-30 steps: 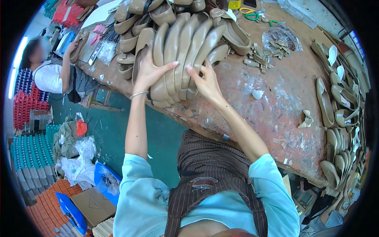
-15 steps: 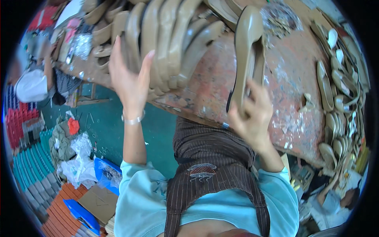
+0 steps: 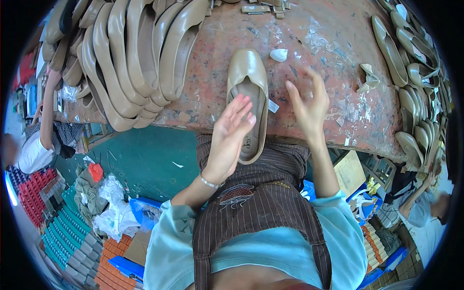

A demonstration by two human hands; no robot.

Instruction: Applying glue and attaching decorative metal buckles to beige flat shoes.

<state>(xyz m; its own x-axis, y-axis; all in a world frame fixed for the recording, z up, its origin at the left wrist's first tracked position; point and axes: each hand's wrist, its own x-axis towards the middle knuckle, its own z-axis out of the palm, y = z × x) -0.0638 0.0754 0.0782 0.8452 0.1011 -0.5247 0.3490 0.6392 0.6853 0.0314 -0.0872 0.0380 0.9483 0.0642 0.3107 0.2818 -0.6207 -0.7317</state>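
A beige flat shoe (image 3: 247,66) lies sole down in front of me. Its toe points away, and its heel end reaches past the table's near edge by my apron. My left hand (image 3: 229,137) is over the shoe's left side, fingers stretched and nothing gripped; whether it touches the shoe I cannot tell. To the right of the shoe, my right hand (image 3: 310,104) hovers with thumb and fingers apart, holding nothing. Between the shoe and that hand is a small white tag (image 3: 273,106). A white rounded wad (image 3: 279,54) sits beyond it.
Many beige shoes stand in a tight row (image 3: 128,58) at the left of the worn red table (image 3: 309,43). More shoes (image 3: 415,106) line the right side. A beige scrap (image 3: 369,78) lies nearby. Strap pieces (image 3: 263,8) lie at the far edge. People work at both sides.
The shoe that my right hand held raised now lies before me, and that hand has let go. My left hand has come from the shoe row to this shoe. The view has shifted.
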